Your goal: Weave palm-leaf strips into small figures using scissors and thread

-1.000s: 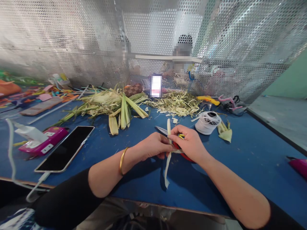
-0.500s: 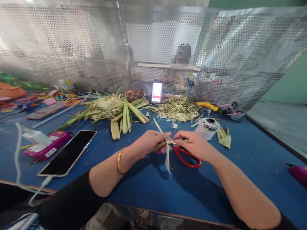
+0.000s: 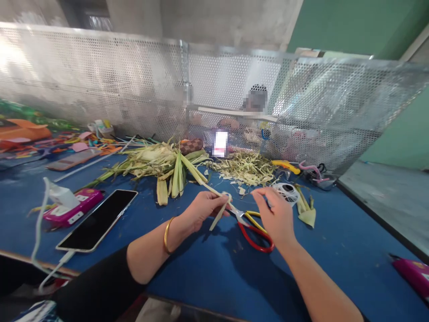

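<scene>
My left hand pinches a narrow pale corn husk strip between thumb and fingers. One end points up and left, another hangs below the fingertips, and a small whitish loop shows at the pinch. My right hand is raised a little to the right, thumb and forefinger pressed together; anything in that pinch is too fine to make out. Between and below the hands lie scissors with one red and one yellow handle, blades toward my left hand. Partly hidden behind my right hand stands a spool of white thread.
Beyond my hands lie a heap of corn husks and a pile of shredded strips. To the left are a charging phone and a magenta power strip. A perforated screen closes the back, with a person behind it.
My right hand has let go of the husk strip and moved right, away from my left hand. The strip has turned in my left hand. The view has tilted upward.
</scene>
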`<action>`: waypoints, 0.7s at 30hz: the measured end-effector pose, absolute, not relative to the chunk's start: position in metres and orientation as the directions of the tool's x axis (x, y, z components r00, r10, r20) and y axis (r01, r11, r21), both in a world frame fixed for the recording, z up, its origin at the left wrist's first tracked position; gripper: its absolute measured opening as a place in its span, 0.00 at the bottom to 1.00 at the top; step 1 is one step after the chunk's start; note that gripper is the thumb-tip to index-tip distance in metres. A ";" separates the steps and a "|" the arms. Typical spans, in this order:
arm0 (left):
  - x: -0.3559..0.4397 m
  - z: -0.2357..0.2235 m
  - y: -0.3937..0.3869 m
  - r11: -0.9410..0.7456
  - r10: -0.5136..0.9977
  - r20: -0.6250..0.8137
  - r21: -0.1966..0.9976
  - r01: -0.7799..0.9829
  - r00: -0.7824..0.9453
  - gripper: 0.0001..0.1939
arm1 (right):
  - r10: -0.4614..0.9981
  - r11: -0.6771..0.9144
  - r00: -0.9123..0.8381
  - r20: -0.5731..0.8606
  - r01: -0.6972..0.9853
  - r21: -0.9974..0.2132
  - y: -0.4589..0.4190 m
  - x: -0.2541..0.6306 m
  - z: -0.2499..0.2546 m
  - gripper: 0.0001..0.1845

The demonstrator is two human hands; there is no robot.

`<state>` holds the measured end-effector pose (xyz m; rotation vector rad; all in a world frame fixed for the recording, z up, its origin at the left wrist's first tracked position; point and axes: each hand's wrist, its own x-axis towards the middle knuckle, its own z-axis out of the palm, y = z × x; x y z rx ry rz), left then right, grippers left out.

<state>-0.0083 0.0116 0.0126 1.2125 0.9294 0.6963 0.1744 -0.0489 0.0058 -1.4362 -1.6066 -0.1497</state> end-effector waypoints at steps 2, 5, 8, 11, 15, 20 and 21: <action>-0.009 0.013 0.012 0.239 0.868 -0.196 0.970 -0.039 0.456 0.16 | 0.814 0.277 0.143 0.563 0.757 -0.592 -0.050 0.169 0.003 0.15; -0.008 0.013 0.012 0.233 0.868 -0.155 0.966 -0.112 0.473 0.16 | 0.915 0.240 0.079 0.395 0.682 -0.691 -0.045 0.158 -0.003 0.14; -0.008 0.012 0.010 0.249 0.856 -0.155 0.959 -0.132 0.493 0.18 | 0.928 0.247 0.042 0.371 0.676 -0.694 -0.037 0.151 -0.006 0.12; -0.010 0.016 0.012 0.280 0.850 -0.196 0.954 -0.106 0.489 0.19 | 0.893 0.280 0.069 0.444 0.689 -0.669 -0.030 0.154 -0.006 0.14; -0.015 0.021 0.021 0.308 0.852 -0.226 0.946 -0.103 0.472 0.14 | 0.864 0.325 0.096 0.495 0.646 -0.691 -0.031 0.166 -0.003 0.14; -0.016 0.015 0.027 0.527 0.716 -0.363 0.841 -0.121 0.597 0.15 | 0.858 0.381 -0.006 0.514 0.679 -0.628 -0.041 0.176 0.000 0.13; -0.016 0.012 0.026 0.552 0.665 -0.379 0.830 -0.081 0.643 0.18 | 0.854 0.391 -0.024 0.520 0.689 -0.610 -0.043 0.175 0.000 0.13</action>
